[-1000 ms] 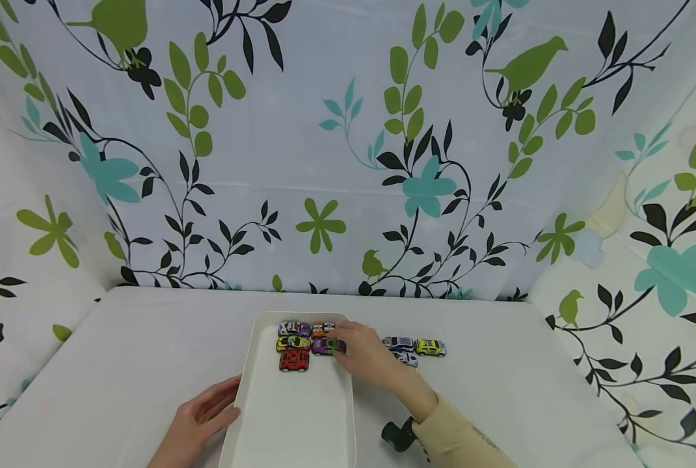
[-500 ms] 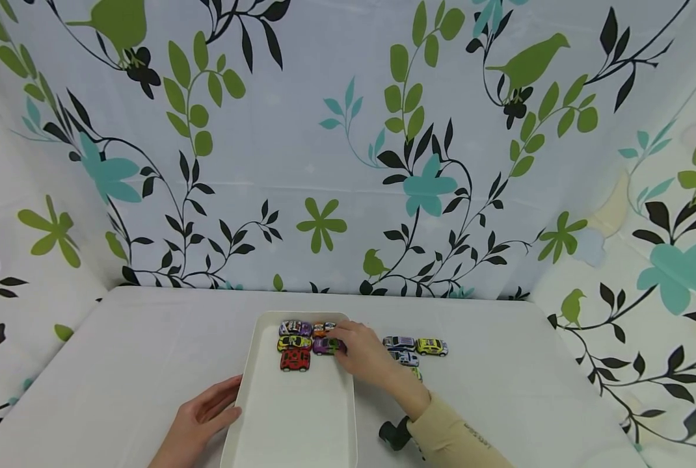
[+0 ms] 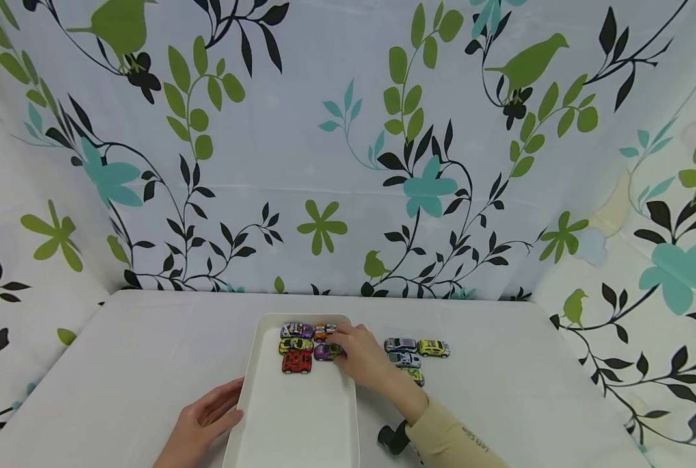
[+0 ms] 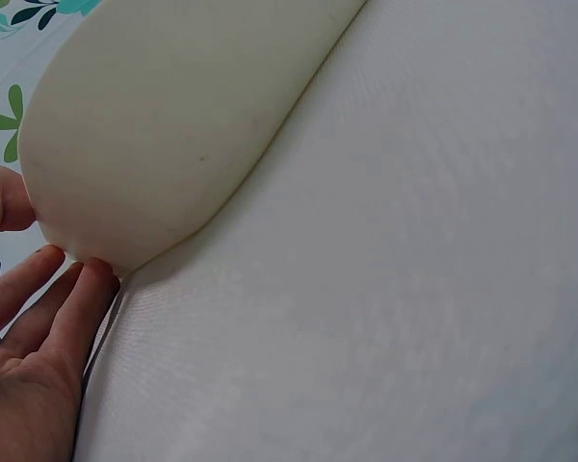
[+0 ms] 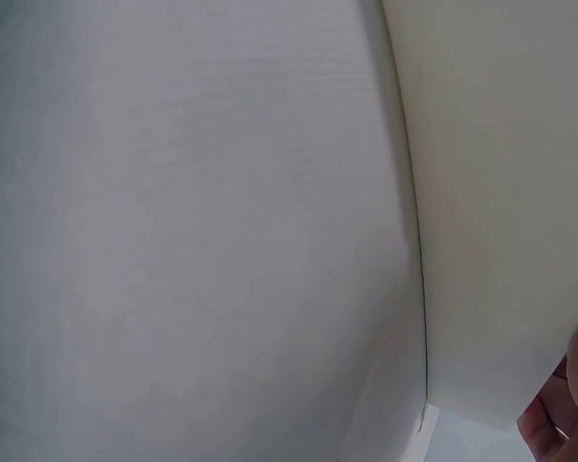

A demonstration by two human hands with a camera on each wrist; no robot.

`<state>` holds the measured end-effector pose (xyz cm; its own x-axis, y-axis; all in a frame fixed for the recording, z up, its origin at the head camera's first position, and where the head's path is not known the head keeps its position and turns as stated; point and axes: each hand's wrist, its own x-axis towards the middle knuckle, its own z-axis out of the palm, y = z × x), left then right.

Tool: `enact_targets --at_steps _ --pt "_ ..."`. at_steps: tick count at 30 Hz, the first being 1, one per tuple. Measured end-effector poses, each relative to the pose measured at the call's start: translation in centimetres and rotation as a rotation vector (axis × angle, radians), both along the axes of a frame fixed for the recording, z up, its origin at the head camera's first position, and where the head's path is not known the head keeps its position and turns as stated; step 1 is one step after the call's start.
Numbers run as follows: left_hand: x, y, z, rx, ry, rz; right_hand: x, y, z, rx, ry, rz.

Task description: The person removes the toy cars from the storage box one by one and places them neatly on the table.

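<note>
A cream-coloured tray (image 3: 292, 422) lies lengthwise on the table. My right hand (image 3: 367, 361) reaches over its right rim, thumb and fingers pinching a purple-and-green toy car (image 3: 324, 352). Behind that car is an orange one (image 3: 322, 332), partly hidden by the fingers. To its left stand a white-and-purple car (image 3: 296, 330), a yellow-and-black one (image 3: 295, 346) and a red car with black spots (image 3: 296, 363). My left hand (image 3: 201, 419) touches the tray's left side with extended fingers and thumb. The left wrist view shows its fingertips against the outer wall (image 4: 135, 135).
Right of the tray, several toy cars stand on the white tabletop (image 3: 512, 390): a silver-blue one (image 3: 401, 345), a yellow one (image 3: 433, 348), a white-blue one (image 3: 404, 360) and a yellow-green one (image 3: 417, 376). A black device (image 3: 393, 439) sits at the right wrist.
The right forearm has shifted slightly left, uncovering the yellow-green car beside it. Fingers of the right hand stay on the purple-and-green car, and the left hand stays against the tray.
</note>
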<state>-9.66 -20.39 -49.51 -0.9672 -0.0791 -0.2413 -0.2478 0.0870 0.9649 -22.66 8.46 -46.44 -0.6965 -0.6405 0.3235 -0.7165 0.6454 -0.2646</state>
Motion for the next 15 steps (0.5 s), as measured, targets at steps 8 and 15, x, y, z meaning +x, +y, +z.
enact_targets --at_steps 8,15 --pt "0.06 0.1 0.1 -0.008 0.017 -0.004 0.29 -0.04 -0.04 0.015 0.016 -0.013" --pt "0.07 0.17 0.19 -0.01 0.019 -0.003 0.45 -0.11 -0.25 0.017 -0.038 -0.038"
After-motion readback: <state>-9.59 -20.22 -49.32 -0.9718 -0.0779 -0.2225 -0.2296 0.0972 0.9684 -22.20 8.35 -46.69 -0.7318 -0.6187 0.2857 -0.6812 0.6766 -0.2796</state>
